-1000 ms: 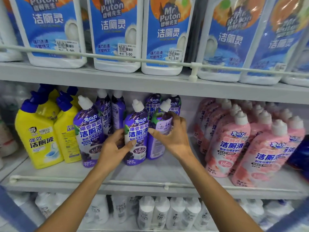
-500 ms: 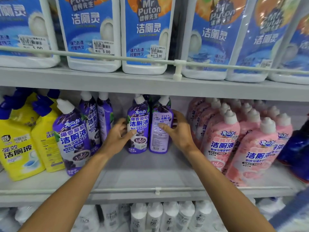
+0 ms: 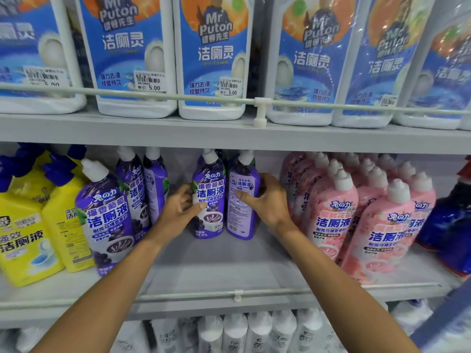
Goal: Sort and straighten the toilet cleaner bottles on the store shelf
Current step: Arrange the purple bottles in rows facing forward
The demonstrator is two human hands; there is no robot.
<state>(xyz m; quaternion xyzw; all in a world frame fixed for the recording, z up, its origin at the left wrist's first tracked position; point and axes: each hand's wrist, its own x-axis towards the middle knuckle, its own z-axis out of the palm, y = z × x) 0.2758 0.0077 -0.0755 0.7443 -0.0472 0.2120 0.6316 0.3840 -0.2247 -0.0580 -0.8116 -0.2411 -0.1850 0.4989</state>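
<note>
Both hands are deep on the middle shelf (image 3: 216, 266). The left hand (image 3: 182, 210) wraps the front-facing purple grape bottle (image 3: 211, 189), and the right hand (image 3: 267, 200) clamps the back-label purple bottle (image 3: 238, 222) touching it. Danger: twisting that one round, the knuckles could knock the pink bottles (image 3: 331, 215) just beside and topple their row.

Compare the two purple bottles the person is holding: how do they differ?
The left-hand bottle faces front; the right-hand bottle shows its back. The left-hand bottle's label has big white characters and grapes; the right-hand bottle's, small print and a barcode. Both are purple, white-capped, upright.
</note>
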